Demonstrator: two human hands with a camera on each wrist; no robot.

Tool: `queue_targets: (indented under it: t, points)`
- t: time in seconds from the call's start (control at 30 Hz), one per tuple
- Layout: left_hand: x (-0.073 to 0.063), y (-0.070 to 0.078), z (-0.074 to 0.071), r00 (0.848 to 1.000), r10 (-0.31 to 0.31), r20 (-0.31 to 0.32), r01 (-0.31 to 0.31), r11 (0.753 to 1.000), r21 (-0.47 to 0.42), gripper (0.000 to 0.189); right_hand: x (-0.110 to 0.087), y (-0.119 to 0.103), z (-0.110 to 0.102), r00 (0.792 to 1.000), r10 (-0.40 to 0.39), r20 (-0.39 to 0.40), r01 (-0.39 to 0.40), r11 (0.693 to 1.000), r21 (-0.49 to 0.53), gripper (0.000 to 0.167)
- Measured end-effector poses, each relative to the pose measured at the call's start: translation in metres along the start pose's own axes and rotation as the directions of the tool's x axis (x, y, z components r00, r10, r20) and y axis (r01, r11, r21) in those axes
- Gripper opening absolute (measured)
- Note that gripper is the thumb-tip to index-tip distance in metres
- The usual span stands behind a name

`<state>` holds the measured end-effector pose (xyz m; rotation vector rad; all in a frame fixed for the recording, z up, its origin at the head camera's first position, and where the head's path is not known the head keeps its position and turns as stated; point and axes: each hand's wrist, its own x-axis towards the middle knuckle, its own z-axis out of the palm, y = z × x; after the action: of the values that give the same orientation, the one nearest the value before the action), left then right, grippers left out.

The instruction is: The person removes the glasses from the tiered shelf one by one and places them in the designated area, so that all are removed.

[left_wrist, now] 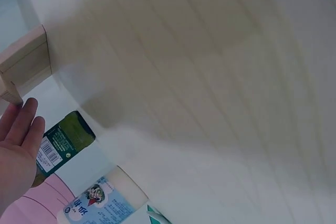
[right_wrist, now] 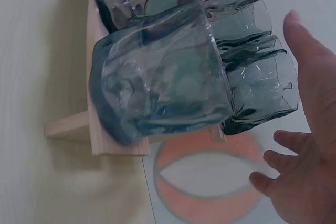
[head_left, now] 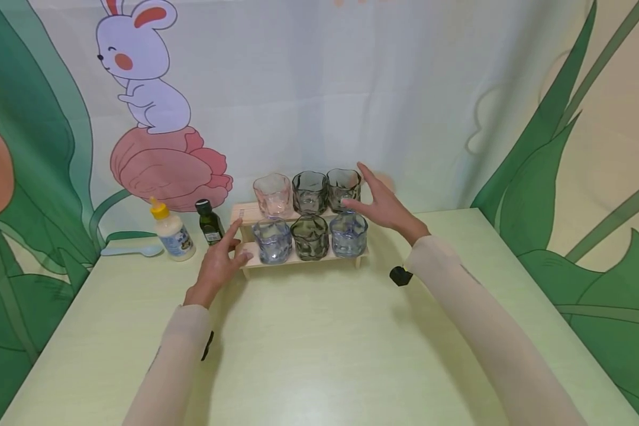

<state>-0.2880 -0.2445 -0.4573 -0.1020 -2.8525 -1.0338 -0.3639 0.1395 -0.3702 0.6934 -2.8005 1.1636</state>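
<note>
A two-tier wooden rack [head_left: 246, 210] stands at the back of the table. Its upper tier holds a pink glass [head_left: 273, 198] and two grey glasses [head_left: 310, 195]. On the lower tier a dark olive glass [head_left: 310, 239] sits between two blue glasses [head_left: 273, 242]. My left hand [head_left: 218, 269] is at the rack's left end, fingers extended; in the left wrist view its fingertips [left_wrist: 29, 106] are right at the wood. My right hand [head_left: 382, 204] spreads thumb and fingers beside the right grey glass [right_wrist: 260, 90], gripping nothing.
Left of the rack stand a dark green bottle [head_left: 210, 225] and a white bottle with a yellow nozzle [head_left: 174, 234]. A light blue spoon [head_left: 133, 251] lies farther left. A printed curtain [head_left: 319, 89] hangs right behind the table.
</note>
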Motion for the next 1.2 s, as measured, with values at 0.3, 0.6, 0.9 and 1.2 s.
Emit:
queue_targets:
  t: [0.3,0.6,0.9,1.2]
  points:
    - [-0.001,0.005,0.002,1.0,0.004,-0.021,-0.005,1.0,-0.019,0.087,0.02,-0.006,0.005,1.0,0.004,-0.008,-0.003,1.0,0.019,0.103]
    - [-0.001,0.007,0.005,0.999,0.018,-0.033,-0.019,0.999,-0.03,0.086,0.029,-0.003,0.013,0.998,0.057,-0.006,-0.057,0.998,0.001,0.1]
    - [0.0,0.007,0.003,0.999,0.009,-0.041,-0.008,1.0,0.011,0.085,0.034,-0.005,0.018,0.997,0.073,-0.026,-0.073,0.997,0.013,0.099]
    - [-0.001,0.005,0.001,0.999,0.006,-0.045,-0.006,1.0,0.005,0.084,0.037,-0.005,0.021,0.998,0.067,-0.014,-0.067,0.997,0.027,0.095]
